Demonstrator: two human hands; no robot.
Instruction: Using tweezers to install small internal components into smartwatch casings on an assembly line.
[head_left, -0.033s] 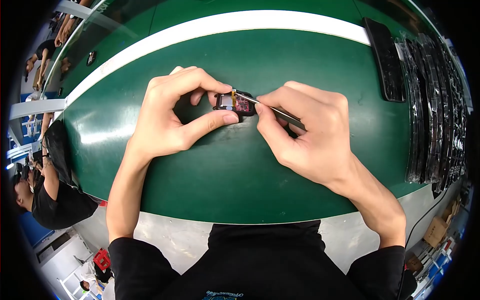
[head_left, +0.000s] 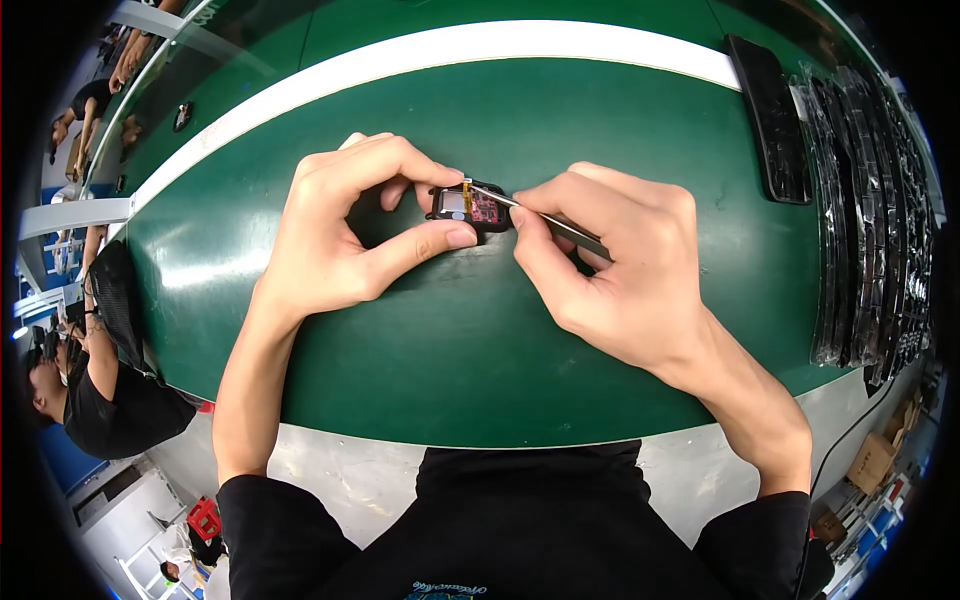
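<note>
The small black device (head_left: 480,228) lies between my two hands over the green tabletop (head_left: 450,350), its open face up, and I place everything else by it. My left hand (head_left: 335,220), on its left side, pinches the case, index finger at the far edge and thumb at the near edge. On its right, my right hand (head_left: 635,255) grips a slim dark tool (head_left: 592,244) like a pen, thumb and index finger close to the slender metal end, which points leftward into the case.

Inside the device I can see a reddish circuit board (head_left: 489,210) on the right, a pale grey rectangular part (head_left: 453,202) on the left, and a narrow yellow strip (head_left: 467,197) between them. The tool's end is at the far end of that strip; at this size I can't tell whether it touches the strip or sits just above it.

I judge the step in hand to be fine work at the strip's far end. As I see it, the next move calls for a firm left pinch so the device doesn't turn, and only light, small tip movements, clear of the board.

Well to the right of the device stand a black tray (head_left: 768,120) and, beyond it, a stack of plastic-wrapped dark trays (head_left: 850,220).
</note>
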